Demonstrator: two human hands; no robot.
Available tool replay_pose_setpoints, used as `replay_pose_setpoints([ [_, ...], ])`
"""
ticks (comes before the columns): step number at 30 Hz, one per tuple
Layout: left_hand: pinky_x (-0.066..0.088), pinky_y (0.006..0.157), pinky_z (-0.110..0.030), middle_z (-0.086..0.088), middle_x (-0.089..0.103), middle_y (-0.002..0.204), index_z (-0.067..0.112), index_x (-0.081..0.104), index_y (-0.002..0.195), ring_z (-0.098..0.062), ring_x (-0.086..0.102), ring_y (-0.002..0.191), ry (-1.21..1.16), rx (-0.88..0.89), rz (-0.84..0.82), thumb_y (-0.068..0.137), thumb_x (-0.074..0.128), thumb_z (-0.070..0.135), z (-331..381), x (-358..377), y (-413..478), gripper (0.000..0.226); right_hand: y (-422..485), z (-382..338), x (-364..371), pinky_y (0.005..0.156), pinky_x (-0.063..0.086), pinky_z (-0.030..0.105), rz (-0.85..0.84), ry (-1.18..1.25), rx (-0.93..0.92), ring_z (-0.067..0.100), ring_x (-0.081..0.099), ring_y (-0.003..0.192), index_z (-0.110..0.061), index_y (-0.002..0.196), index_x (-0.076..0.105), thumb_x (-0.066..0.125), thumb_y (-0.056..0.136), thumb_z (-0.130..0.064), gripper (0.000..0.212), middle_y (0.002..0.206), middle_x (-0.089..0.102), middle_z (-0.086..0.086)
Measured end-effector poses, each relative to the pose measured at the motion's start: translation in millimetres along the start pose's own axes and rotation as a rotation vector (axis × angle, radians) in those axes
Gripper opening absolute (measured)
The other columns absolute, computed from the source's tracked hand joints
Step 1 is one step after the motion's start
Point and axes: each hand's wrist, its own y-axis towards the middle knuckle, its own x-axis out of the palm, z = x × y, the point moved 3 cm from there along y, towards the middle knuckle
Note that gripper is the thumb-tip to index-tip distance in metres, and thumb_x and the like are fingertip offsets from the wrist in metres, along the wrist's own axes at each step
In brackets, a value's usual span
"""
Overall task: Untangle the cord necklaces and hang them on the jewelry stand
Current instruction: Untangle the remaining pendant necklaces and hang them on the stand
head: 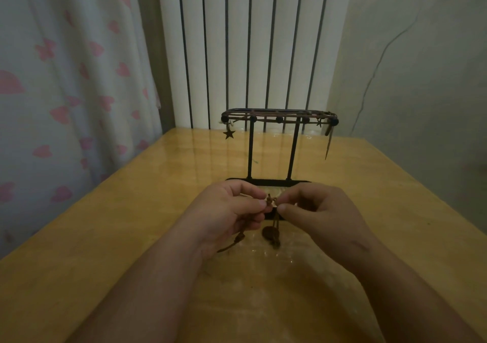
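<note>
A black metal jewelry stand [274, 147] rises from the middle of the table, its top bar draped with cord necklaces; a star charm [229, 133] dangles from its left end. In front of the stand's base, my left hand [232, 211] and my right hand [319, 211] pinch a knotted brown cord necklace [271, 203] between thumb and fingers. From the knot two strands drop to a dark oval pendant [269, 233]. One loose cord end [232, 245] trails below my left palm.
The wooden table [131, 237] has a glossy top, its left edge close to a curtain [66, 79] with pink hearts. Behind the stand is a white radiator [250, 47]. A pale wall lies to the right.
</note>
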Motion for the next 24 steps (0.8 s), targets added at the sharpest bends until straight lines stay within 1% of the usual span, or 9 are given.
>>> replay_pose_setpoints([
  [5,0.050,0.067,-0.032,-0.002,0.070,0.071,0.021,0.074,0.073,-0.017,0.064,0.067,0.085,0.042,-0.002,0.078,0.076,0.000,1,0,0,0.022,0,-1,1,0.055,0.042,0.012,0.011,-0.016,-0.005,-0.003,0.050,0.059,-0.030,0.083,0.073,0.067,0.083,-0.032,0.006,0.065,0.061,-0.026],
  [8,0.048,0.067,-0.033,0.000,0.068,0.066,0.019,0.071,0.075,-0.014,0.063,0.065,0.133,0.063,-0.026,0.076,0.076,-0.004,3,2,-1,0.023,0,-2,3,0.063,0.054,0.024,0.019,-0.018,0.004,0.006,0.059,0.068,-0.031,0.083,0.074,0.062,0.078,-0.043,0.018,0.073,0.068,-0.014],
  [11,0.052,0.076,-0.036,-0.004,0.071,0.073,0.014,0.071,0.083,-0.019,0.068,0.074,0.171,0.080,-0.051,0.075,0.075,-0.007,4,3,-2,0.023,0,-2,5,0.072,0.057,0.038,0.015,-0.010,0.013,0.012,0.064,0.073,-0.031,0.081,0.074,0.060,0.079,-0.042,0.019,0.076,0.070,-0.005],
  [13,0.054,0.078,-0.036,-0.009,0.074,0.082,0.011,0.072,0.087,-0.022,0.070,0.080,0.135,0.083,-0.071,0.079,0.071,-0.009,4,3,-3,0.021,1,-1,5,0.072,0.058,0.035,0.023,0.010,0.030,0.011,0.065,0.074,-0.029,0.080,0.073,0.060,0.083,-0.036,0.015,0.076,0.071,-0.004],
  [15,0.054,0.075,-0.034,-0.014,0.075,0.088,0.008,0.072,0.089,-0.023,0.071,0.081,0.055,0.070,-0.104,0.084,0.064,-0.009,4,5,-5,0.019,2,1,4,0.067,0.054,0.023,0.024,0.075,0.069,0.006,0.066,0.074,-0.024,0.080,0.072,0.060,0.089,-0.027,0.016,0.077,0.072,-0.005],
  [18,0.053,0.065,-0.031,-0.013,0.073,0.082,0.008,0.070,0.091,-0.022,0.068,0.072,0.041,0.082,-0.115,0.085,0.066,-0.004,6,9,-8,0.014,1,-3,3,0.056,0.042,0.008,-0.014,0.188,0.122,-0.008,0.059,0.060,-0.016,0.079,0.070,0.056,0.094,-0.020,0.021,0.063,0.067,-0.014],
  [20,0.049,0.058,-0.028,-0.007,0.073,0.075,0.014,0.070,0.087,-0.019,0.067,0.067,0.134,0.122,-0.069,0.084,0.071,0.002,8,9,-8,0.012,0,-5,3,0.057,0.041,0.010,-0.031,0.231,0.144,-0.011,0.054,0.054,-0.015,0.077,0.067,0.054,0.095,-0.019,0.024,0.053,0.060,-0.019],
  [22,0.050,0.060,-0.028,-0.002,0.073,0.074,0.023,0.071,0.081,-0.018,0.069,0.069,0.280,0.192,0.010,0.082,0.076,0.009,9,9,-7,0.015,-1,-6,2,0.063,0.039,0.017,-0.033,0.253,0.160,-0.010,0.054,0.054,-0.015,0.076,0.066,0.053,0.095,-0.020,0.024,0.053,0.059,-0.018],
  [24,0.053,0.061,-0.027,0.001,0.074,0.076,0.027,0.071,0.078,-0.016,0.070,0.072,0.386,0.257,0.069,0.081,0.078,0.016,10,10,-8,0.013,-1,-8,2,0.064,0.038,0.018,-0.041,0.274,0.168,-0.010,0.055,0.054,-0.015,0.077,0.067,0.052,0.096,-0.020,0.024,0.054,0.060,-0.017],
])
